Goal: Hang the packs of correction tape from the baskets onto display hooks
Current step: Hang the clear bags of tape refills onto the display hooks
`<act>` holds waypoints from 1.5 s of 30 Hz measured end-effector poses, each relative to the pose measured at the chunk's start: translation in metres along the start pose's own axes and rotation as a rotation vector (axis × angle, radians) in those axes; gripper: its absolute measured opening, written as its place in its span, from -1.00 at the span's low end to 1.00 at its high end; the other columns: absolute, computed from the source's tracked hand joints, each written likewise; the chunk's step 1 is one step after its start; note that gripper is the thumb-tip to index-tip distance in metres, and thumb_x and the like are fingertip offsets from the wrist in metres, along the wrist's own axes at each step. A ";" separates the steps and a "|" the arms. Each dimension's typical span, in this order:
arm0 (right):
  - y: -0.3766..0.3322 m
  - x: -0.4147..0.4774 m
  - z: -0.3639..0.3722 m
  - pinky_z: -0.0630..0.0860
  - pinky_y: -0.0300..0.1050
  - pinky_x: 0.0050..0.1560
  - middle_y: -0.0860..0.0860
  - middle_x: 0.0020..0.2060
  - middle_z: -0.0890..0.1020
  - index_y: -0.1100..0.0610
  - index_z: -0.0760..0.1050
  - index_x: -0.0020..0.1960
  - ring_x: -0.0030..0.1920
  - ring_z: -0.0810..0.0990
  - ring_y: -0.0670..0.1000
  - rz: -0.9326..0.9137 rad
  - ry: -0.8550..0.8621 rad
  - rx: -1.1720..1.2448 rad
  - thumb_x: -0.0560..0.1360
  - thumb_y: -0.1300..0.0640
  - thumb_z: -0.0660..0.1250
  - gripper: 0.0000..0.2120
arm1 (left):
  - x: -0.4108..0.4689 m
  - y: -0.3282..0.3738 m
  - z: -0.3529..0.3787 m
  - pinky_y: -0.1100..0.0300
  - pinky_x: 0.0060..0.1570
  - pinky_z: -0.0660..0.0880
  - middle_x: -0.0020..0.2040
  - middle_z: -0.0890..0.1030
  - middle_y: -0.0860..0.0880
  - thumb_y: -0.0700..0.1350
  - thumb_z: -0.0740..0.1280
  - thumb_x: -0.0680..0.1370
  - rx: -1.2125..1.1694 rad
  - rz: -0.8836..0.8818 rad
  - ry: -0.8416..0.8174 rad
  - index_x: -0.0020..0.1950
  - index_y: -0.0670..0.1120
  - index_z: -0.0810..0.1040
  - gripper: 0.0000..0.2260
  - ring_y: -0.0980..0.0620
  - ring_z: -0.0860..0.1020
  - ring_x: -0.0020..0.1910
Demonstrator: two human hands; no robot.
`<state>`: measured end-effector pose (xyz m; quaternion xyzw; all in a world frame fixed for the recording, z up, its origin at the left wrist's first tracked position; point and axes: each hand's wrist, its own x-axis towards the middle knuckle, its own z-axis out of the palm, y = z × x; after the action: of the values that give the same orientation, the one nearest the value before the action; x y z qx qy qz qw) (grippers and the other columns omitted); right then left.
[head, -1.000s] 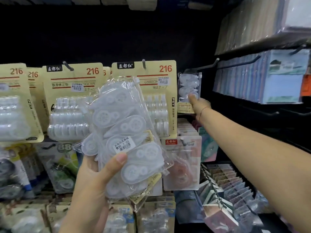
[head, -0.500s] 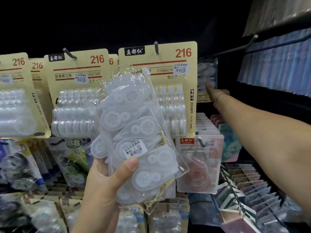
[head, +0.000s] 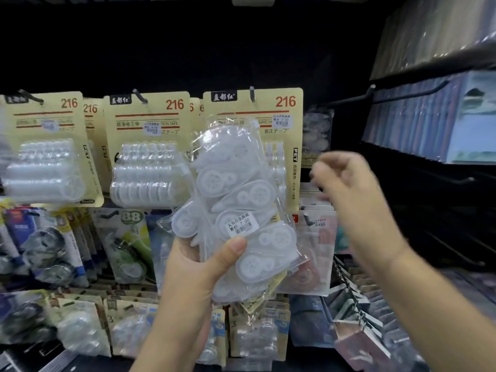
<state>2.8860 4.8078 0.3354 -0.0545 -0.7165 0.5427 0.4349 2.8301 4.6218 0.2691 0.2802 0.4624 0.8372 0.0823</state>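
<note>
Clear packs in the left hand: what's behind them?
A yellow 216 card on its hook, top and right edge showing; its blister is mostly covered. A pink pack shows lower right.

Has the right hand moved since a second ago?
Yes. The right hand has drawn back from the hanging clear pack it was touching; it is now apart from it and below it.
</note>
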 end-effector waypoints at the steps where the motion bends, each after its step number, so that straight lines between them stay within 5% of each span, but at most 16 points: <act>1: -0.011 -0.027 0.003 0.52 -0.21 0.06 -0.11 -0.03 0.61 -0.04 0.48 0.06 0.02 0.59 -0.12 -0.004 -0.099 0.008 0.42 -0.20 0.35 -0.68 | -0.003 0.000 0.002 -0.01 0.05 0.62 0.21 0.66 -0.07 -0.13 0.61 0.26 0.012 0.010 0.018 0.37 0.00 0.49 -0.30 -0.12 0.64 0.18; 4: -0.025 -0.068 0.012 0.48 -0.36 -0.08 -0.16 -0.12 0.61 -0.07 0.49 0.02 -0.09 0.58 -0.21 0.013 -0.231 -0.017 0.21 -0.27 0.48 -0.53 | -0.011 -0.001 0.008 0.05 0.05 0.62 0.20 0.67 -0.07 -0.16 0.63 0.21 0.048 0.048 0.008 0.36 -0.03 0.48 -0.26 -0.10 0.65 0.17; 7: -0.022 -0.074 0.012 0.49 -0.36 -0.14 -0.08 -0.16 0.63 0.03 0.50 -0.02 -0.14 0.59 -0.18 0.006 -0.206 -0.043 0.25 0.00 0.60 -0.60 | -0.018 0.000 0.012 0.03 0.06 0.62 0.21 0.66 -0.08 -0.05 0.64 0.18 0.057 0.044 0.000 0.38 -0.04 0.46 -0.20 -0.11 0.64 0.19; 11: -0.017 -0.069 0.007 0.55 -0.29 -0.25 0.01 -0.26 0.65 0.16 0.49 -0.05 -0.23 0.63 -0.06 0.118 -0.208 0.171 0.29 0.13 0.49 -0.71 | -0.021 0.005 0.009 -0.11 0.08 0.61 0.24 0.64 -0.08 0.18 0.70 0.01 0.018 -0.002 0.034 0.40 -0.02 0.43 0.02 -0.13 0.63 0.20; 14: -0.014 -0.069 0.002 0.52 -0.32 -0.37 -0.04 -0.35 0.67 0.19 0.47 -0.02 -0.31 0.65 -0.11 0.233 -0.213 0.366 0.36 0.20 0.40 -0.78 | -0.023 0.008 0.008 -0.10 0.01 0.63 0.20 0.66 -0.07 0.14 0.71 0.01 -0.016 -0.044 0.058 0.37 -0.01 0.46 -0.03 -0.11 0.65 0.17; 18: -0.012 -0.051 -0.013 0.56 -0.28 -0.32 -0.03 -0.22 0.71 0.15 0.50 0.03 -0.22 0.67 -0.10 0.178 -0.082 0.375 0.38 0.18 0.40 -0.77 | -0.024 0.005 0.010 -0.13 0.12 0.59 0.16 0.68 -0.05 -0.09 0.53 0.35 -0.015 -0.069 0.084 0.34 -0.01 0.50 -0.43 -0.10 0.65 0.16; 22: -0.007 -0.011 -0.041 0.60 -0.20 -0.18 -0.03 -0.12 0.69 0.16 0.54 0.10 -0.10 0.66 -0.04 0.159 0.129 0.290 0.55 0.22 0.33 -0.86 | -0.025 0.008 0.006 -0.18 0.29 0.45 0.19 0.67 0.02 0.23 0.66 0.08 0.025 -0.060 0.131 0.36 0.06 0.49 -0.11 -0.02 0.63 0.20; 25: -0.002 0.010 -0.051 0.58 -0.06 0.01 -0.05 -0.17 0.67 0.13 0.55 0.01 -0.05 0.63 0.01 0.133 0.158 0.215 0.54 0.23 0.35 -0.94 | -0.026 0.010 0.005 -0.15 0.30 0.44 0.19 0.67 0.04 0.26 0.66 -0.01 0.028 -0.053 0.127 0.36 0.09 0.49 -0.03 0.01 0.63 0.20; 28: -0.001 0.017 -0.056 0.59 -0.15 -0.06 -0.09 -0.24 0.67 0.13 0.55 -0.01 -0.16 0.63 -0.08 0.102 0.180 0.179 0.53 0.25 0.37 -0.93 | -0.025 0.008 0.005 -0.16 0.28 0.46 0.18 0.68 0.04 0.26 0.67 -0.05 0.019 -0.066 0.115 0.36 0.08 0.49 0.00 0.01 0.64 0.18; 32: -0.002 0.014 -0.061 0.58 -0.28 -0.28 -0.09 -0.31 0.66 0.16 0.56 -0.02 -0.31 0.62 -0.16 0.064 0.172 0.168 0.53 0.27 0.36 -0.94 | -0.025 0.006 0.009 -0.21 0.31 0.43 0.19 0.67 0.03 0.25 0.67 -0.01 0.031 -0.064 0.116 0.36 0.09 0.49 -0.03 -0.02 0.62 0.21; 39: 0.001 0.025 -0.062 0.59 -0.21 -0.37 0.06 -0.18 0.67 0.17 0.58 -0.04 -0.32 0.66 -0.07 0.151 0.161 0.189 0.54 0.25 0.34 -0.95 | -0.024 0.002 0.011 -0.23 0.27 0.47 0.19 0.67 0.01 0.16 0.67 0.06 0.022 -0.059 0.115 0.34 0.09 0.51 -0.14 -0.04 0.64 0.19; 43: 0.032 0.066 -0.048 0.59 0.10 -0.04 0.34 0.05 0.62 0.37 0.54 0.00 -0.16 0.58 0.09 0.283 0.191 0.108 0.50 0.09 0.41 -0.69 | -0.021 0.001 0.009 -0.22 0.27 0.47 0.19 0.67 0.00 -0.10 0.61 0.32 0.032 -0.049 0.116 0.36 0.06 0.50 -0.36 -0.03 0.64 0.19; 45: 0.053 0.089 -0.037 0.53 -0.01 -0.03 0.32 0.02 0.63 0.32 0.52 -0.12 -0.12 0.51 0.06 0.340 0.209 0.048 0.49 0.00 0.42 -0.66 | -0.019 0.002 0.009 -0.21 0.27 0.47 0.20 0.67 0.00 -0.10 0.61 0.32 0.043 -0.042 0.120 0.36 0.06 0.50 -0.36 -0.03 0.64 0.19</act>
<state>2.8354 4.9054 0.3430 -0.2203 -0.6349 0.6167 0.4099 2.8506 4.6193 0.2672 0.2214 0.4903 0.8404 0.0661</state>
